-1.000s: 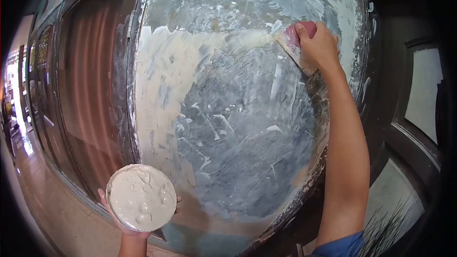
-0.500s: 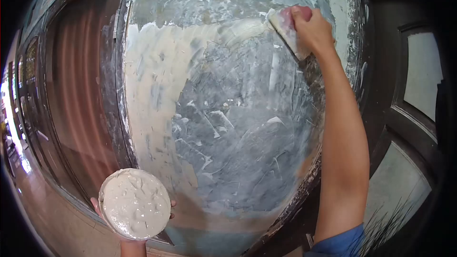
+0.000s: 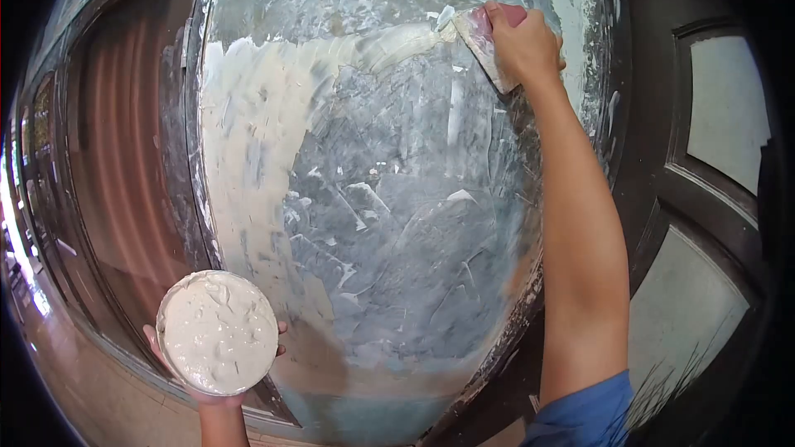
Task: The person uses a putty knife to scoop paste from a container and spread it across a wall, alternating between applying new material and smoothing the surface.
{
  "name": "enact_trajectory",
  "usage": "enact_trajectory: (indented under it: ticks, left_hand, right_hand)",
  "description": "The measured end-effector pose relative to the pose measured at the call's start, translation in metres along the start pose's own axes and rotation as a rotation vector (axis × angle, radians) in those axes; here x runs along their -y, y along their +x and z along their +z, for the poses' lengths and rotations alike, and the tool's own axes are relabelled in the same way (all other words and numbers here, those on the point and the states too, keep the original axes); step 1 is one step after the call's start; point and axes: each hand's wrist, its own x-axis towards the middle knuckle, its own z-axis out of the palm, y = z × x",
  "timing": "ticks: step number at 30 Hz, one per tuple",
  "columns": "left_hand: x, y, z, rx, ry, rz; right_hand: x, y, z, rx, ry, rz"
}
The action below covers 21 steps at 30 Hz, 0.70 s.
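My right hand (image 3: 530, 48) is wrapped round a wide scraper (image 3: 484, 40) with a pinkish-red grip, its blade smeared with pale putty. The slanted blade lies against the upper right of a grey patchy wall (image 3: 397, 223), at the end of a streak of cream putty (image 3: 393, 45). Low on the left, my left hand (image 3: 217, 400) supports a round tub of off-white putty (image 3: 217, 333) from below. Its fingers curl up both sides of the tub; the palm is mostly hidden. A broad band of spread putty (image 3: 248, 124) runs down the wall's left side.
A dark-framed door or window (image 3: 124, 132) with a reddish-brown curtain stands to the left. To the right is a dark panelled door (image 3: 646, 141) with pale panels. Tiled floor (image 3: 108, 389) shows at the lower left. Wall edges are rough and flaked.
The whole view has shifted, so the wall appears slightly further left and higher. The scraper stays at nearly the same spot on the wall, and the tub remains in my left hand.
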Motion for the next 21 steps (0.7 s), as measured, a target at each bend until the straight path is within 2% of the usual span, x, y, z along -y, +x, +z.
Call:
enact_trajectory:
  ticks: [2,4,8,10,14,17,19,21]
  left_hand:
    - [0.006,-0.004,0.016,-0.038,0.071,0.047]
    - [0.006,-0.004,0.016,0.022,0.062,0.015]
    - [0.010,-0.001,0.016,-0.016,0.027,-0.002]
    - [0.011,0.000,0.017,-0.075,0.057,0.013]
    - [0.013,-0.002,0.014,-0.110,0.053,0.039]
    - [0.013,0.000,0.011,-0.065,0.044,0.022]
    - [0.014,0.002,0.012,-0.081,0.041,0.035]
    - [0.013,0.003,0.011,-0.019,0.042,0.013]
  right_hand:
    - [0.001,0.005,0.001,0.011,0.050,0.037]
    - [0.009,-0.002,0.002,-0.010,0.071,0.068]
    - [0.010,-0.019,0.005,0.013,-0.066,-0.038]
    - [0.007,-0.017,0.002,-0.006,-0.012,-0.028]
    - [0.005,-0.007,0.000,0.035,0.100,0.094]
    - [0.007,-0.012,0.005,-0.025,0.119,0.085]
    - [0.008,-0.023,0.007,-0.012,-0.015,-0.050]
    - [0.006,-0.022,0.004,-0.035,0.001,-0.025]
